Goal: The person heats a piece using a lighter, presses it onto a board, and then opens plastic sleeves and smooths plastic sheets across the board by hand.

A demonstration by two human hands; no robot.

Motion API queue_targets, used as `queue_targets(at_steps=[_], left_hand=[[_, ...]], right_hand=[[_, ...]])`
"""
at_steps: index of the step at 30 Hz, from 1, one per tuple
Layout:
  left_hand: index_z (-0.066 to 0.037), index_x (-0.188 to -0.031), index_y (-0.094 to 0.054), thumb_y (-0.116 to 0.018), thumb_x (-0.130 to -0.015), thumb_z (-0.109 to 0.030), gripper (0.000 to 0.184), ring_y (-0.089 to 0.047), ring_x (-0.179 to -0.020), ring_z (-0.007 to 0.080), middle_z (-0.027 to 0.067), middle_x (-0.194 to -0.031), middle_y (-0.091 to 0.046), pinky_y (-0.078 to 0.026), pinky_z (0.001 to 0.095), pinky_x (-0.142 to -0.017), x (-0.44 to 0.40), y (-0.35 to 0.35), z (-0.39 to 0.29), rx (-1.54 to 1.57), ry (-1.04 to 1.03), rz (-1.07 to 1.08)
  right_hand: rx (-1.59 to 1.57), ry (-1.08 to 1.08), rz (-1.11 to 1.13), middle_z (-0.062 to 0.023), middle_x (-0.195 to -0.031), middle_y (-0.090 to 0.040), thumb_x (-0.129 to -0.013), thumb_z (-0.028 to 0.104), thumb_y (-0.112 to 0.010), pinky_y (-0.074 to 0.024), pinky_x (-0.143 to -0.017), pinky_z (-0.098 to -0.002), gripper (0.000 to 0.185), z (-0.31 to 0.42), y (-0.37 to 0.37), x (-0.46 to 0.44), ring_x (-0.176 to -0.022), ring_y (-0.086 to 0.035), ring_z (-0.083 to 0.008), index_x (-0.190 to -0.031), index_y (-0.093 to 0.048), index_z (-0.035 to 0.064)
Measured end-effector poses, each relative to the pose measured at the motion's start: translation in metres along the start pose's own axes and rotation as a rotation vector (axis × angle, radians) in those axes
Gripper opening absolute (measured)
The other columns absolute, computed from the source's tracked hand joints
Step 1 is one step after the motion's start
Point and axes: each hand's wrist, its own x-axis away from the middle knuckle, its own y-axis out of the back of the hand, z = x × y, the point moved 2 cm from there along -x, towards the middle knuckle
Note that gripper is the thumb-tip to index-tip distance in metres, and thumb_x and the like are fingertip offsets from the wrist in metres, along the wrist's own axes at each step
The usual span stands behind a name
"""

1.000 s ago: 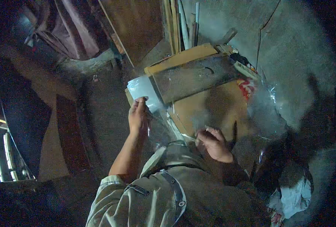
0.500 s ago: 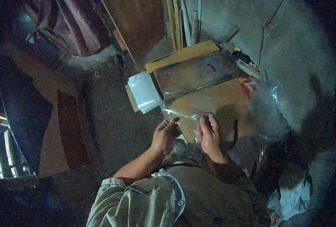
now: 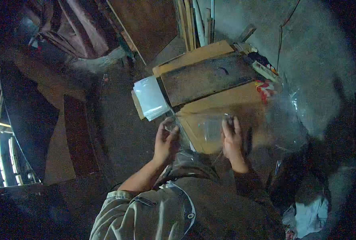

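Note:
My left hand (image 3: 166, 141) is closed, fingers pinching clear plastic (image 3: 170, 125) just below the stack of bags. To the right, my right hand (image 3: 232, 140) is raised over the cardboard, its thumb and fingers closed at the edge of a see-through plastic bag (image 3: 210, 130). That bag is blurred and hard to outline against the brown surface. More crinkled clear plastic (image 3: 188, 157) lies at my lap, under and between the hands. A stack of glossy, pale plastic bags (image 3: 150, 98) sits at the left edge of the work surface.
A cardboard-covered surface (image 3: 242, 96) carries a dark wooden board (image 3: 206, 80). A red and white packet (image 3: 265, 91) and a large clear plastic bundle (image 3: 284, 116) lie at its right. Wood strips (image 3: 188, 24) lean behind. White plastic (image 3: 308, 216) lies at lower right.
My hands have moved apart: the left a little left, the right to the right and slightly up. The clear plastic formerly stretched between them is now blurred.

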Motion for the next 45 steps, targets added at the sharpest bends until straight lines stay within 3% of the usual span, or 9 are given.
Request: queue_targets(at_steps=[4, 7, 16, 22, 27, 32, 36, 40, 45], left_hand=[[-0.008, -0.13, -0.033, -0.052, -0.091, -0.01, 0.043, -0.047, -0.068, 0.0096, 0.0037, -0.083, -0.05, -0.039, 0.0232, -0.055, -0.002, -0.003, -0.015, -0.061, 0.057, 0.039], [-0.011, -0.14, -0.02, -0.052, -0.092, -0.015, 0.057, -0.049, -0.079, 0.0147, 0.0114, -0.095, -0.053, -0.043, 0.0278, -0.068, -0.023, -0.008, -0.03, -0.169, -0.137, 0.027], [-0.001, -0.126, -0.044, -0.056, -0.09, -0.014, 0.041, -0.058, -0.078, 0.0146, 0.015, -0.099, -0.062, -0.043, 0.0251, -0.052, -0.14, 0.005, -0.097, -0.29, -0.308, -0.113], [0.004, -0.122, -0.051, -0.056, -0.09, -0.014, 0.037, -0.056, -0.104, 0.0186, 0.0164, -0.113, -0.06, -0.044, 0.0304, -0.088, -0.145, -0.006, -0.178, -0.073, -0.487, -0.133], [0.003, -0.122, -0.052, -0.057, -0.089, -0.011, 0.037, -0.054, -0.109, 0.0187, 0.0149, -0.117, -0.058, -0.043, 0.0307, -0.091, -0.141, 0.007, -0.137, -0.338, -0.561, -0.123], [-0.004, -0.125, -0.051, -0.059, -0.084, -0.001, 0.042, -0.058, -0.101, 0.017, 0.0117, -0.117, -0.059, -0.048, 0.0288, -0.08, -0.156, 0.021, -0.051, -0.309, -0.174, -0.167], [-0.006, -0.126, -0.05, -0.064, -0.079, -0.005, 0.049, -0.062, -0.091, 0.026, 0.0145, -0.116, -0.059, -0.05, 0.0335, -0.07, -0.181, 0.032, 0.008, -0.579, -0.236, -0.107], [-0.009, -0.132, -0.044, -0.067, -0.078, -0.028, 0.061, -0.051, -0.11, 0.0323, 0.0185, -0.129, -0.047, -0.038, 0.0448, -0.09, -0.173, 0.02, 0.001, -1.193, -0.09, 0.0], [-0.014, -0.135, -0.041, -0.061, -0.079, -0.042, 0.065, -0.026, -0.133, 0.0337, 0.015, -0.145, -0.026, -0.025, 0.0588, -0.096, -0.162, 0.008, 0.013, -1.752, -0.238, -0.067]], right_hand=[[0.3, -0.015, 0.047, 0.0039, -0.089, -0.053, -0.085, 0.026, -0.066, -0.0366, -0.055, -0.0196, 0.067, 0.022, 0.016, -0.024, -0.069, -0.046, -0.0041, -0.138, -0.029, 0.0095], [0.17, -0.095, 0.084, 0.0028, -0.081, -0.055, -0.087, 0.031, -0.061, -0.0309, -0.045, -0.0191, 0.052, 0.061, -0.032, -0.037, -0.063, -0.046, -0.0043, -0.132, -0.037, 0.0165], [0.272, -0.082, 0.393, -0.0009, -0.091, -0.06, -0.085, 0.015, -0.061, -0.0322, -0.049, -0.0165, 0.039, 0.072, -0.122, -0.181, -0.064, -0.046, -0.0034, -0.122, -0.049, 0.0121], [0.154, 0.247, 0.562, -0.0016, -0.093, -0.062, -0.085, 0.012, -0.06, -0.0332, -0.052, -0.0152, 0.033, 0.142, -0.197, -0.189, -0.061, -0.045, -0.0026, -0.116, -0.054, 0.0037], [0.302, 0.338, 0.566, -0.0036, -0.102, -0.063, -0.086, 0.012, -0.058, -0.0351, -0.047, -0.0175, 0.031, 0.127, -0.18, -0.184, -0.058, -0.046, -0.0021, -0.115, -0.056, 0.0022], [0.426, 0.136, 0.531, -0.0042, -0.106, -0.062, -0.085, 0.01, -0.058, -0.0359, -0.044, -0.0183, 0.034, 0.046, -0.138, -0.215, -0.059, -0.048, -0.0029, -0.117, -0.054, 0.0013], [0.53, 0.031, 0.535, -0.005, -0.107, -0.062, -0.084, 0.008, -0.059, -0.0372, -0.044, -0.0179, 0.036, -0.005, -0.106, -0.241, -0.064, -0.051, -0.0046, -0.119, -0.054, 0.0035], [0.818, 0.029, 0.505, -0.0075, -0.109, -0.062, -0.084, 0.009, -0.061, -0.0451, -0.054, -0.0225, 0.038, -0.023, -0.098, -0.246, -0.073, -0.057, -0.0096, -0.121, -0.053, 0.0066], [1.188, 0.603, 0.399, -0.0151, -0.118, -0.056, -0.084, 0.008, -0.06, -0.0464, -0.079, -0.0374, 0.043, -0.018, -0.101, -0.228, -0.09, -0.058, -0.0274, -0.126, -0.049, 0.0085]])
